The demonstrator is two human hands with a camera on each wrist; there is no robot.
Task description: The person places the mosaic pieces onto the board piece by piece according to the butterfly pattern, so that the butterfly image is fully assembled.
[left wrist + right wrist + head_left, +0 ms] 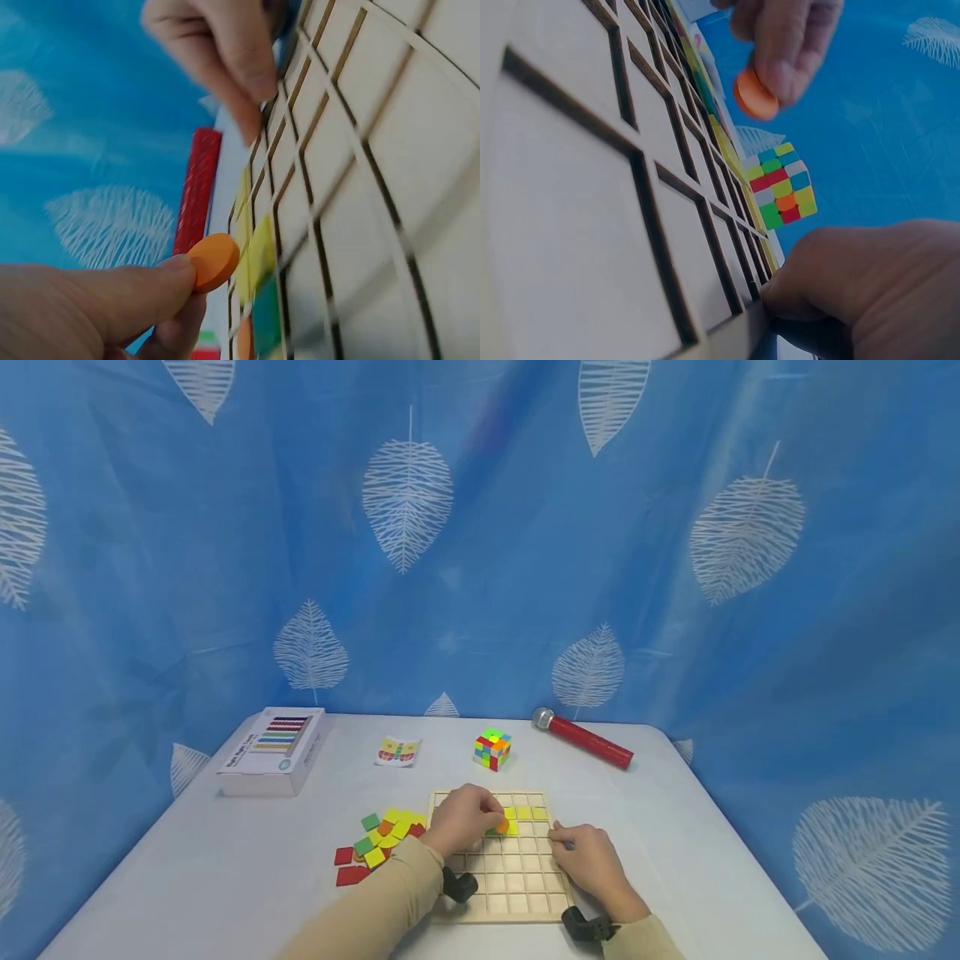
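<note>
My left hand (467, 818) pinches an orange round disc (214, 262) between thumb and fingertips, just above the far part of a wooden grid board (517, 903). Yellow tiles (523, 812) sit in the board's far cells, with a green tile (266, 319) beside them; the left hand hides some of that area. At the board's right edge, my right hand (596, 862) grips the rim with thumb and curled fingers. Most nearer cells of the grid show bare wood.
Loose red, yellow, green and orange tiles (373, 857) lie left of the board. Behind it stand a colourful puzzle cube (492, 749), a red microphone (588, 742) and a small picture card (397, 752). A white box (262, 768) rests at the far left.
</note>
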